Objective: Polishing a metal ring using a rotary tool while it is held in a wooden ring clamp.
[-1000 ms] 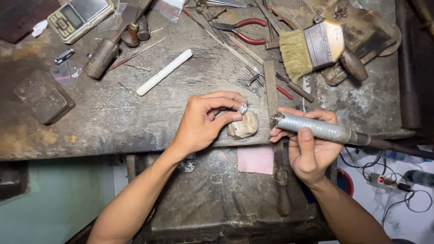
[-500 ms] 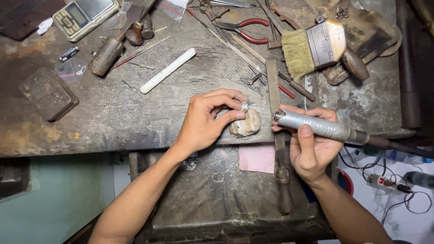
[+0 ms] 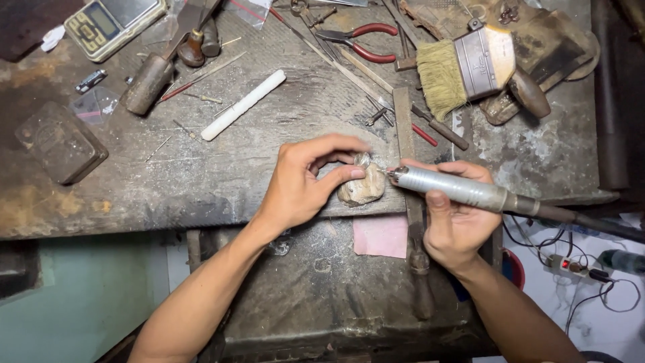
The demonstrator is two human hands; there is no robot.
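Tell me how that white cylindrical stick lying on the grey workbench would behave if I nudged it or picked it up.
The white cylindrical stick looks round and smooth, so a sideways nudge would probably set it rolling across the worn grey workbench. It lies straight with no sag, so it is likely stiff. Being slim, it probably lifts lightly, though its material is unclear and it might snap if bent.

A small silvery piece point(image 3: 363, 160) is sitting atop a pale, lumpy holder point(image 3: 361, 191) at the frame's centre. A metallic grey rotary handpiece point(image 3: 451, 188) is lying nearly level, its tip touching the piece, cable trailing right.
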